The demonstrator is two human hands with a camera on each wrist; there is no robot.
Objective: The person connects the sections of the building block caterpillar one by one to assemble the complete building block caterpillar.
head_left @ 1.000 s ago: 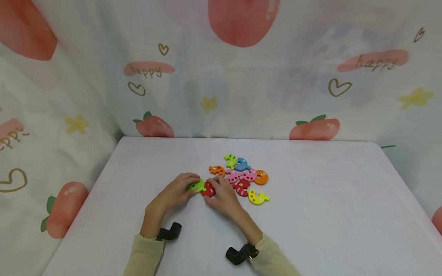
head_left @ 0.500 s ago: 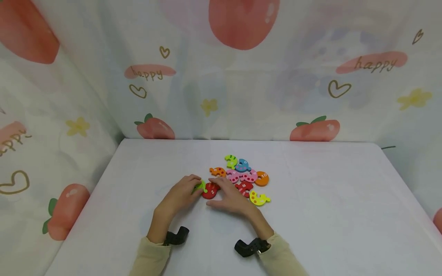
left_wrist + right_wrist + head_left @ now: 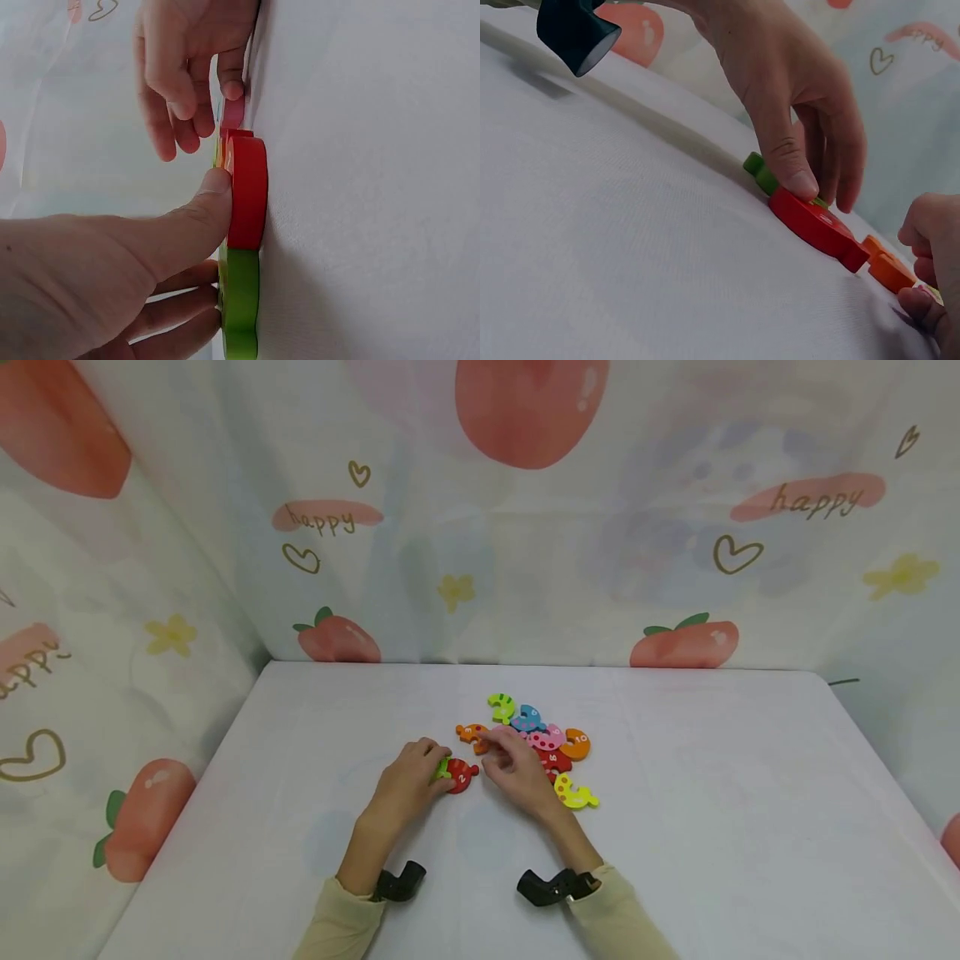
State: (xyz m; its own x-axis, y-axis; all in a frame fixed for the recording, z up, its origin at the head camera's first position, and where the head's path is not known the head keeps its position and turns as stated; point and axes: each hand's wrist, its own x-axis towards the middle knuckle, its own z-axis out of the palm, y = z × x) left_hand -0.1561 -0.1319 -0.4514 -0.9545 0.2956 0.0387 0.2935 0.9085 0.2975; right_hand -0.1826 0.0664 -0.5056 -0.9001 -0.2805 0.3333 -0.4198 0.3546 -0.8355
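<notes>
Numbered puzzle pieces: one pair joined, remainder loose

Green puzzle piece point(image 3: 442, 769): on table point(image 3: 712, 818), seemingly joined at 9 o'clock to red "2" piece point(image 3: 461, 776), whose 2 o'clock tab is free. Left grip point(image 3: 408, 777): holding this pair.
Right grip point(image 3: 521, 772): fingers loosely bent, nothing visibly held, beside orange spotted piece point(image 3: 469, 732), 12 o'clock of red "2".
Outstanding, apparently, from red "2": lime piece point(image 3: 501, 705), 1 o'clock; blue piece point(image 3: 528, 718) and pink piece point(image 3: 549, 739), 2; yellow piece point(image 3: 573, 794), 3.
</notes>
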